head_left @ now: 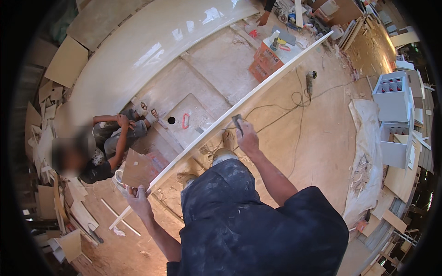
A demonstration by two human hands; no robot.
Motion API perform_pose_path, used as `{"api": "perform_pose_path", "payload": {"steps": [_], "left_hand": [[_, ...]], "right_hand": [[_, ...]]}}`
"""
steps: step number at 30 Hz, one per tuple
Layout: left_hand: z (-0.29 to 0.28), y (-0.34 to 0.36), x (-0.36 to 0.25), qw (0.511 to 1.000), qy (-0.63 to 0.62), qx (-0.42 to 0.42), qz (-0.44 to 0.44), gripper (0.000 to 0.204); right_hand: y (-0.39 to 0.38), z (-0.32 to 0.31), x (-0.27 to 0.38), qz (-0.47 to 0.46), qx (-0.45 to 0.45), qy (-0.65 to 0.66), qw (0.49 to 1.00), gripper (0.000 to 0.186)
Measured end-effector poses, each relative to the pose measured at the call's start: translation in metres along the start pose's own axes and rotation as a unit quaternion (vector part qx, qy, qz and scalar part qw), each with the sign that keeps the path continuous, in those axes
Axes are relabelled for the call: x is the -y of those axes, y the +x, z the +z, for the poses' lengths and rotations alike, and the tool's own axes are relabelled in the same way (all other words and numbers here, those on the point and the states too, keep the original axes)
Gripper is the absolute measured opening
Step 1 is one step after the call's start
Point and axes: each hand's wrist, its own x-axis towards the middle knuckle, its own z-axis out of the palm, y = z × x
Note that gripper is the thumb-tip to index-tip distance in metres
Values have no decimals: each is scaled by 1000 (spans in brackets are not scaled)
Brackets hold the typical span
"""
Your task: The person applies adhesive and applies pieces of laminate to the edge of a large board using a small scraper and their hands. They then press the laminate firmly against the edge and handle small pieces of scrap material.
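Note:
A long, narrow white board (258, 89) slants across the view from lower left to upper right, in front of my legs. My right hand (249, 139) is closed around a small dark flat block (237, 123), like a sanding block, held close to the board's near side; whether it touches cannot be made out. Lower left, the fingers of my left hand (139, 202) curl around the board near its end. A brown flat piece (137, 169) shows just beyond those fingers.
Another person (115, 138) sits at the left, hands clasped on the knees. Beyond the board lies a large panel with a round hole (171, 120). A corded power tool (311, 83) rests on the floor at right. Orange boxes (267, 62) stand far off; white cabinets (391, 101) sit right.

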Motion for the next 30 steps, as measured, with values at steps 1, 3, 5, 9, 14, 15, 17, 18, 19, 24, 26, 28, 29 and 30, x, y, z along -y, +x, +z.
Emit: {"api": "perform_pose_path", "payload": {"steps": [1, 3, 5, 9, 14, 15, 17, 18, 19, 24, 26, 28, 29, 30], "left_hand": [[11, -9, -13, 1000, 24, 9, 0, 24], [39, -20, -34, 999, 48, 25, 3, 29], [60, -28, -48, 998, 62, 27, 7, 33], [76, -39, -47, 995, 94, 14, -13, 37], [98, -56, -50, 994, 105, -24, -34, 36], [102, -57, -48, 993, 108, -24, -46, 36], [112, -60, -48, 993, 108, -24, -37, 36], [110, -62, -50, 992, 114, -34, -30, 37], [112, -63, -49, 993, 110, -34, -33, 37], [120, -70, -55, 991, 129, -28, -27, 37], [126, -71, -59, 990, 134, -30, -22, 37], [129, -71, -60, 991, 131, -28, -18, 37], [132, -73, -62, 991, 132, -27, -19, 36], [135, -74, -64, 991, 133, -28, -18, 36]], "right_hand": [[16, -9, -9, 8, -22, -24, 999, 43], [47, -28, -33, 30, -37, -80, 996, 43], [77, -51, -50, 24, -24, -168, 985, 44], [121, -81, -67, -10, -23, -233, 972, 45], [141, -85, -75, 4, 14, -160, 987, 43], [143, -84, -76, -24, 15, -151, 988, 43], [140, -77, -79, -78, 28, -119, 989, 44], [141, -76, -78, -75, 32, -125, 989, 44], [142, -78, -77, -72, 37, -131, 988, 45], [164, -94, -92, -11, 35, -192, 981, 46], [169, -95, -95, -16, 30, -205, 978, 46], [164, -91, -90, -59, 48, -213, 974, 48], [161, -89, -88, -70, 67, -221, 970, 49], [159, -87, -85, -84, 86, -228, 966, 49]]}}
